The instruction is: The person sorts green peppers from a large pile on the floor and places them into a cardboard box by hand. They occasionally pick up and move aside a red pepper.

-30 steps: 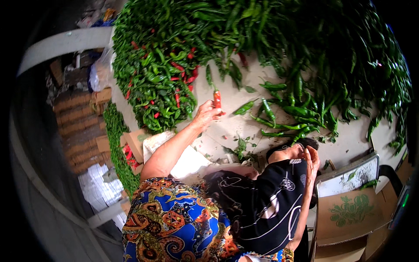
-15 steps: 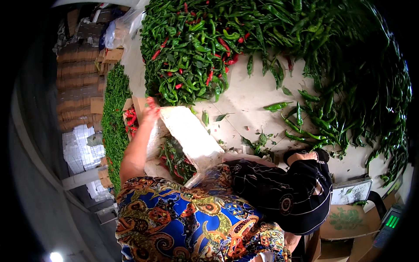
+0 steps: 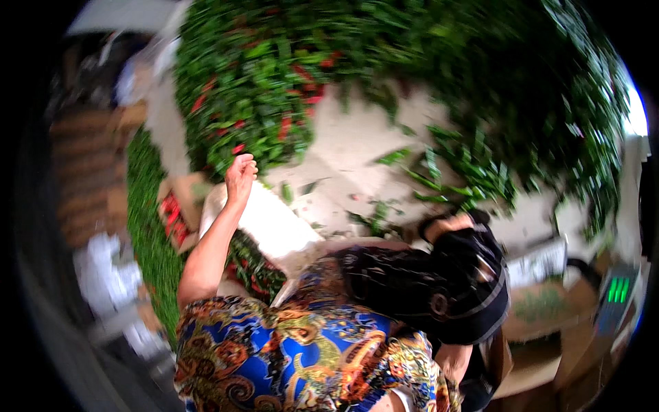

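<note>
bare left hand (image 3: 240, 176) is loosely curled at the far end of the white foam box (image 3: 276, 221), can't tell if it's gripping anything; right hand's out of sight. long green and red peppers (image 3: 257, 113) heap beyond that box, probably for easy reach. the brown cardboard carton (image 3: 185, 187) left of it keeps red ones together.

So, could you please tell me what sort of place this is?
Probably a produce packing or storage area: big heaps of green peppers lie on the pale floor, a cardboard box holds red peppers, and an open carton stands at the right.
</note>
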`<act>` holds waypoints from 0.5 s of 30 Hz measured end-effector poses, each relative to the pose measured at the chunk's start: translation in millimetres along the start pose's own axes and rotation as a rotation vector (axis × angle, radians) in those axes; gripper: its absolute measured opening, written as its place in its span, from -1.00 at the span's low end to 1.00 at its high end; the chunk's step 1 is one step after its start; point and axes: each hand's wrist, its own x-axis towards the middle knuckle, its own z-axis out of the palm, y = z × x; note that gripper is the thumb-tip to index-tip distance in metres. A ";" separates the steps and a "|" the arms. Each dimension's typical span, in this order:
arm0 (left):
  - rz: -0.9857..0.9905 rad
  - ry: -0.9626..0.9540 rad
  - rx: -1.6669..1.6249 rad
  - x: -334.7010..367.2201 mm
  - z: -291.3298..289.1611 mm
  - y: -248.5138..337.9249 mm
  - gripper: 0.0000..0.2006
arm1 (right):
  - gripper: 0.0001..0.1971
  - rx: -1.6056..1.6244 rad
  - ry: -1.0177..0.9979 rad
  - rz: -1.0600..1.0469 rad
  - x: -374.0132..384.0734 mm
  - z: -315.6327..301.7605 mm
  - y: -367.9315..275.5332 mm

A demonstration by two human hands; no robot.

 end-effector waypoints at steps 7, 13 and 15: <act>0.456 -0.659 0.295 -63.3 238.5 97.8 -0.68 | -0.61 0.072 0.169 0.079 5.3 -38.5 39.1; 0.960 -0.589 0.403 -57.5 374.4 122.5 -0.56 | -0.60 0.154 0.215 0.151 28.1 -37.3 29.4; 1.022 -0.536 0.415 -47.8 414.3 133.1 -0.50 | -0.62 0.098 0.275 0.125 39.6 -42.1 30.9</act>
